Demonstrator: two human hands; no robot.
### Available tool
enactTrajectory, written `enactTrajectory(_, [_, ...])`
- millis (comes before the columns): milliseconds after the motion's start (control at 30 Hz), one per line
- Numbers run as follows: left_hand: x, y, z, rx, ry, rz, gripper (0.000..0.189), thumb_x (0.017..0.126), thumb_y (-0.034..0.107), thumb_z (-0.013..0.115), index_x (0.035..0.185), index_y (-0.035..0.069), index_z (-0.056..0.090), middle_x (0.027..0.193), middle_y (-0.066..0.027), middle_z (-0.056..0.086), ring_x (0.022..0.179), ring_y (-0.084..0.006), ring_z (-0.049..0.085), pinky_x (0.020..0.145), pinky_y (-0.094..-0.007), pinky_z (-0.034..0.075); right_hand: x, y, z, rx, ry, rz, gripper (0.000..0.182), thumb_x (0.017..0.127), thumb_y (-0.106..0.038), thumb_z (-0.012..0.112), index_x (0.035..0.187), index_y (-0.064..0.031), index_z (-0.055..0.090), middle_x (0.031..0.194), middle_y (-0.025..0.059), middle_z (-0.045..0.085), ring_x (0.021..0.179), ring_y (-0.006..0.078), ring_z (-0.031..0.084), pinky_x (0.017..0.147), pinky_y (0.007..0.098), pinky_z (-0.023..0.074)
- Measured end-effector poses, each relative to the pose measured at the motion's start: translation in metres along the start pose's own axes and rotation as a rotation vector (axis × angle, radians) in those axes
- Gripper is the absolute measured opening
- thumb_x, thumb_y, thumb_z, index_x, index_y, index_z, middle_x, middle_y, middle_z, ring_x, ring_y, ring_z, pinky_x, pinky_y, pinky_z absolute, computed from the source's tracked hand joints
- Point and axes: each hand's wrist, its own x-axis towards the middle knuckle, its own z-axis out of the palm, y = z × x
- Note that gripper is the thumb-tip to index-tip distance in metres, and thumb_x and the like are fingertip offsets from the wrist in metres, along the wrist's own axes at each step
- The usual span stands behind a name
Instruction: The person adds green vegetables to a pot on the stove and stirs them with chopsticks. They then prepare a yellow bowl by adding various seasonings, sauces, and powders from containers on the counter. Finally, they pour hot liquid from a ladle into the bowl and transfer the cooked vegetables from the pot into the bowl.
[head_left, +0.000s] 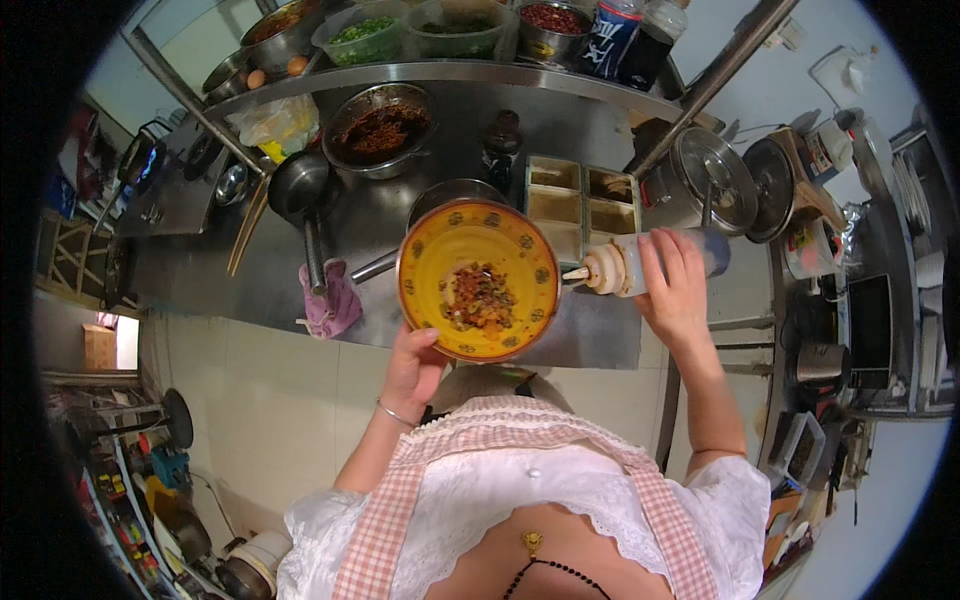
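Observation:
My left hand (415, 367) grips the lower left rim of a yellow patterned bowl (480, 232), held up over the front edge of the steel counter. Chopped reddish-brown and orange bits (480, 298) lie in the bottom of the bowl. In my right hand (673, 281) is a plastic squeeze bottle (635, 262), tilted almost level. Its nozzle points left at the bowl's right rim, and I cannot tell whether anything flows from it. Partly hidden behind the bowl is a dark pan (457, 190) with a metal handle.
A ladle (304, 187) rests on a purple cloth (330, 304), left of the bowl. Beyond stand a pot of dark red sauce (384, 135) and a sectioned seasoning box (555, 201). A steel shelf edge (465, 73) crosses above, bearing tubs and bottles. At right is a large pot (675, 176).

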Motion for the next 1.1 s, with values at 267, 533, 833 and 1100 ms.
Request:
enactTrajectory(267, [-0.007, -0.004, -0.002, -0.055, -0.062, -0.044, 0.059, 0.069, 0.006, 0.053, 0.123, 0.007, 0.029, 0.116, -0.0087, 0.042, 0.106, -0.0221, 0.044, 0.088, -0.0364, 0.039, 0.023, -0.006, -0.017, -0.241, -0.03, -0.181, 0.038, 0.065, -0.007, 0.05, 0.102, -0.0047, 0.051, 0.102, 0.0098, 0.05, 0.096, 0.0262, 0.047, 0.084, 0.0384, 0.0385])
enactTrajectory(533, [-0.016, 0.006, -0.021, -0.066, -0.036, -0.093, 0.059, 0.069, 0.004, 0.052, 0.124, 0.005, 0.029, 0.117, -0.0092, 0.042, 0.107, -0.0222, 0.044, 0.09, -0.0361, 0.038, 0.033, -0.021, -0.013, -0.143, -0.097, -0.16, 0.046, 0.056, -0.005, 0.058, 0.102, -0.0039, 0.05, 0.1, 0.0104, 0.051, 0.096, 0.0264, 0.048, 0.084, 0.038, 0.0389])
enactTrajectory(833, [-0.039, 0.019, -0.077, -0.24, 0.057, -0.056, 0.052, 0.071, 0.005, 0.05, 0.12, 0.003, 0.035, 0.117, -0.0092, 0.044, 0.108, -0.0233, 0.044, 0.093, -0.0387, 0.034, -0.006, -0.049, 0.078, 1.1, -0.271, 0.716, 0.065, 0.057, 0.001, 0.069, 0.114, -0.0049, 0.037, 0.104, 0.0084, 0.05, 0.095, 0.0213, 0.05, 0.083, 0.0323, 0.041])
enactTrajectory(1100, [-0.076, 0.044, -0.121, -0.103, 0.204, 0.156, 0.052, 0.071, 0.011, 0.052, 0.119, 0.002, 0.037, 0.119, -0.0099, 0.045, 0.11, -0.0248, 0.042, 0.095, -0.0413, 0.031, 0.012, -0.106, 0.19, 1.416, 0.097, 0.894, 0.064, 0.057, -0.004, 0.07, 0.112, -0.005, 0.036, 0.106, 0.0087, 0.05, 0.099, 0.0208, 0.05, 0.084, 0.0308, 0.0401])
